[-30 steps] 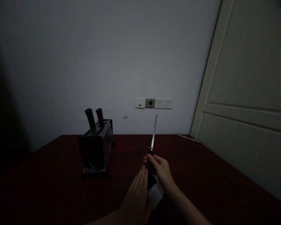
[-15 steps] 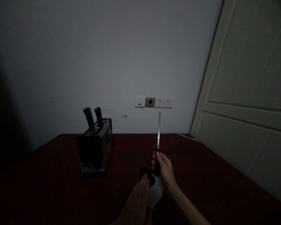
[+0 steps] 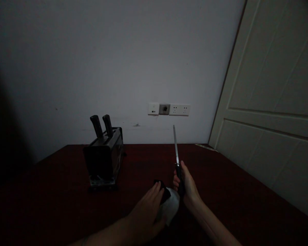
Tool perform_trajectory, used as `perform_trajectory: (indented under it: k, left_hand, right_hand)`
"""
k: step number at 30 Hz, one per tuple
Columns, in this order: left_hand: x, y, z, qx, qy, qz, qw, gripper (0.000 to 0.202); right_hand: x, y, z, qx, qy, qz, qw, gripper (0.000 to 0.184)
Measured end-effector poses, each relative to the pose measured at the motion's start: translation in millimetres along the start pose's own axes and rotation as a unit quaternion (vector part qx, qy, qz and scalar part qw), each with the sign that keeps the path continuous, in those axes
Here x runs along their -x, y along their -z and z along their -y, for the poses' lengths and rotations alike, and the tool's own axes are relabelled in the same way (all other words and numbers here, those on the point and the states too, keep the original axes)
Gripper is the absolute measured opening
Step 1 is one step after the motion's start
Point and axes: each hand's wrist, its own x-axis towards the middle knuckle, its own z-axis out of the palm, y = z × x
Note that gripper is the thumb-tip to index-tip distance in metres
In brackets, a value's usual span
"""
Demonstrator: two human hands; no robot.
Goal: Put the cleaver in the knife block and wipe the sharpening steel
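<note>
My right hand (image 3: 186,186) is wrapped round the black handle of a honing steel (image 3: 176,145), whose thin metal rod points up and slightly left. My left hand (image 3: 147,212) lies low over the table, fingers stretched toward a small black object (image 3: 162,189) and resting against a white cloth (image 3: 170,206) bunched between the two hands. The scene is dim, so I cannot make out what the black object is.
A dark knife block (image 3: 104,159) with two black handles sticking up stands on the dark red table (image 3: 236,194) to the left. Behind are a white wall with a row of sockets (image 3: 168,109) and a pale door (image 3: 274,102) at the right.
My right hand has shifted right with the steel, tilting the rod from leaning right to leaning left. My left hand turned from edge-on to flat and lowered toward the black object and cloth.
</note>
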Motion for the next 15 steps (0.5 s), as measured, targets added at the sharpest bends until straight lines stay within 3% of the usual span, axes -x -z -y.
perform_trajectory:
  k: [4,8,15]
  left_hand:
    - [-18.2,8.1,6.6,0.008,-0.019,0.090,0.996,0.083]
    - [-29.1,4.1,9.0,0.025,-0.049,0.132,0.990,0.091]
    - [-32.4,1.5,8.9,0.034,-0.055,0.108,0.992,0.054]
  right_hand:
    - [-3.3,8.2,-2.9,0.020,-0.032,-0.016,0.999,0.044]
    - [-3.4,11.5,-9.3,0.041,-0.042,-0.016,0.998,0.044]
    - [-0.3,14.0,-17.5,0.098,-0.091,-0.016,0.991,0.052]
